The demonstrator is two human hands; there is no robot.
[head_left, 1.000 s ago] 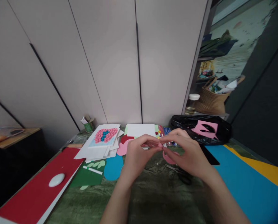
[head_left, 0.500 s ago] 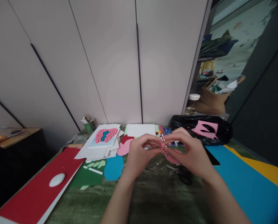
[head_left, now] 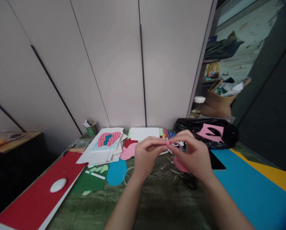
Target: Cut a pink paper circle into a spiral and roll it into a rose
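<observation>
Between my fingertips, above the table, is a small pink rolled paper piece (head_left: 167,142). My left hand (head_left: 146,156) pinches it from the left, and my right hand (head_left: 193,153) pinches it from the right. Partly behind my right hand lies a pink paper cutout (head_left: 180,164). Below it on the table are scissors (head_left: 187,179) with dark handles. To the left of my left wrist, a clear ring-shaped roll (head_left: 127,175) touches a blue paper shape (head_left: 116,172). Farther left, a picture (head_left: 108,140) carries rows of pink and teal paper rolls.
Red card (head_left: 37,188) with a white mouse (head_left: 58,185) covers the left side. A capped marker (head_left: 95,175) rests on green paper (head_left: 85,185). At right are blue sheets (head_left: 250,191), yellow paper (head_left: 272,172) and a black bag (head_left: 229,137) with pink scraps.
Both hands have lifted slightly and drawn their fingers flatter around the pink paper piece. More of the clear roll and the pink cutout shows beneath them.
</observation>
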